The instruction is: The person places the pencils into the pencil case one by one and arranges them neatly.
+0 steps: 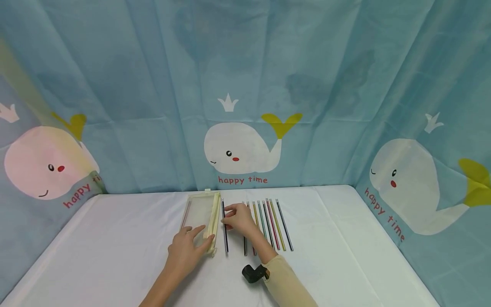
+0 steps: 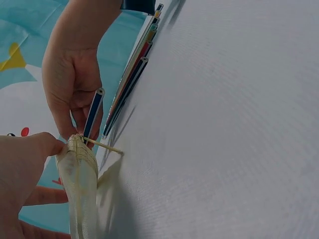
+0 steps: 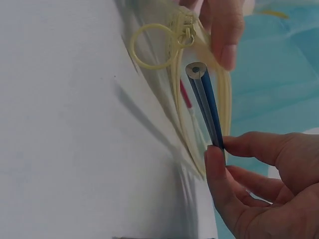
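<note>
A dark blue pencil is pinched between the thumb and fingers of my right hand. It stands alongside the zipped edge of a see-through mesh pencil case with pale yellow trim. My left hand grips the case near its zip end, thumb at the trim and fingers spread over the mesh. In the right wrist view the zip pull ring hangs by the case's parted mouth. A red pencil shows inside the case.
Several pencils of different colours lie in a row right of my right hand, some partly hidden by it. A black device sits at the right wrist. White cloth covers the table, with a blue whale-print curtain behind.
</note>
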`<state>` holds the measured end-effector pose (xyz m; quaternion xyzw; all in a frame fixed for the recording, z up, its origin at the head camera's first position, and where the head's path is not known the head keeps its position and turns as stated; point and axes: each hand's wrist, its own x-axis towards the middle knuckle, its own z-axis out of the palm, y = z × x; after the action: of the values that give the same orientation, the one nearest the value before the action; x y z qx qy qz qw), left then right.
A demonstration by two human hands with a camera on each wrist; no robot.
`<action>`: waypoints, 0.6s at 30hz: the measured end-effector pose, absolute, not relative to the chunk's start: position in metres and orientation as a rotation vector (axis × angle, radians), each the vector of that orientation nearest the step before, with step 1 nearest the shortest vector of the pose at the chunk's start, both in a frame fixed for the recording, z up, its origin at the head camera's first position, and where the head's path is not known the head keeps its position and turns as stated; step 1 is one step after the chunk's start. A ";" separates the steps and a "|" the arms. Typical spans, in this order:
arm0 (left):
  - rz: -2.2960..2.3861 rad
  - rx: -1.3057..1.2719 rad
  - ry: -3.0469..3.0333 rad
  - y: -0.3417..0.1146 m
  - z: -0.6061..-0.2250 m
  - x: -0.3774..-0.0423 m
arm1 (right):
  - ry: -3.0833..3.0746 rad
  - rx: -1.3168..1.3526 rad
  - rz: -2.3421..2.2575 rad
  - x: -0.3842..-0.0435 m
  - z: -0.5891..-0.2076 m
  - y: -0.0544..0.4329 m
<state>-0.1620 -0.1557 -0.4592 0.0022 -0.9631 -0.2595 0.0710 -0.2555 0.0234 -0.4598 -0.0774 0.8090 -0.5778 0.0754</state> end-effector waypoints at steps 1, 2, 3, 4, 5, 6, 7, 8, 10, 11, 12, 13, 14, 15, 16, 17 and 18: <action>-0.785 0.008 -2.897 -0.156 -0.459 -0.162 | 2.427 -0.230 -1.729 -0.257 -0.460 0.022; -0.787 0.008 -2.899 -0.156 -0.459 -0.162 | 2.424 -0.231 -1.729 -0.258 -0.461 0.021; -0.788 0.008 -2.901 -0.156 -0.459 -0.162 | 2.426 -0.232 -1.724 -0.260 -0.461 0.020; -0.790 0.010 -2.903 -0.156 -0.458 -0.162 | 2.431 -0.231 -1.718 -0.261 -0.461 0.019; -0.791 0.011 -2.907 -0.156 -0.459 -0.162 | 2.434 -0.227 -1.710 -0.263 -0.461 0.019; -0.790 0.013 -2.908 -0.156 -0.459 -0.162 | 2.438 -0.222 -1.702 -0.264 -0.461 0.018; -0.790 0.015 -2.911 -0.156 -0.459 -0.163 | 2.450 -0.224 -1.687 -0.265 -0.461 0.017; -0.788 0.015 -2.912 -0.157 -0.459 -0.163 | 2.455 -0.224 -1.680 -0.266 -0.461 0.017; -0.790 0.016 -2.915 -0.157 -0.458 -0.163 | 2.460 -0.226 -1.672 -0.269 -0.461 0.015; -0.792 0.017 -2.917 -0.157 -0.459 -0.163 | 2.453 -0.227 -1.677 -0.270 -0.461 0.014; -0.795 0.018 -2.917 -0.157 -0.458 -0.163 | 2.454 -0.232 -1.679 -0.272 -0.461 0.013; -0.796 0.018 -2.918 -0.157 -0.458 -0.163 | 2.451 -0.237 -1.687 -0.273 -0.461 0.012; -0.799 0.017 -2.919 -0.157 -0.458 -0.162 | 2.441 -0.240 -1.699 -0.274 -0.462 0.011; -0.801 0.017 -2.919 -0.157 -0.458 -0.162 | 2.428 -0.241 -1.712 -0.275 -0.462 0.010; -0.803 0.016 -2.917 -0.157 -0.458 -0.162 | 2.416 -0.239 -1.726 -0.276 -0.463 0.009; -0.805 0.016 -2.916 -0.157 -0.458 -0.162 | 2.404 -0.238 -1.740 -0.277 -0.463 0.007; -0.810 0.017 -2.915 -0.157 -0.458 -0.162 | 2.395 -0.238 -1.749 -0.277 -0.463 0.006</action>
<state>-0.1618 -0.1567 -0.4582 0.0057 -0.9618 -0.2673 0.0582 -0.2772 0.0064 -0.4634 -0.0798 0.8023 -0.5858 0.0829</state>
